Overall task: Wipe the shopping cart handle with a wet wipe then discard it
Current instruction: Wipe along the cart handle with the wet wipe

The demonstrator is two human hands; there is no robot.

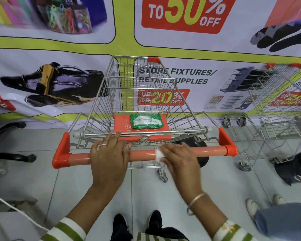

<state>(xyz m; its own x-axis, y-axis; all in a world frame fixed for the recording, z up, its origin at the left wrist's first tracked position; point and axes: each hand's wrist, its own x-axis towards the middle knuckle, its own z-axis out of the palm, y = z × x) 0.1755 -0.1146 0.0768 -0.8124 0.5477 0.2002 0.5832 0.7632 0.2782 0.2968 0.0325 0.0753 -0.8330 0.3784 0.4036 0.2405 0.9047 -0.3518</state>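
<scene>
A wire shopping cart (102,87) stands in front of me with an orange handle (210,151) running left to right. My left hand (109,159) rests over the handle left of centre, fingers wrapped on it, a ring on one finger. My right hand (179,160) lies on the handle just right of centre and presses a small white wet wipe (158,154) against the bar; the hand is slightly blurred. A green pack of wipes (146,121) lies on the cart's orange child-seat flap (120,123).
A printed sale banner (181,47) covers the wall right behind the cart. A second wire cart (278,101) stands to the right. Another person's shoes (252,206) and leg are at lower right. A black chair base (12,156) sits on the left, on grey floor tiles.
</scene>
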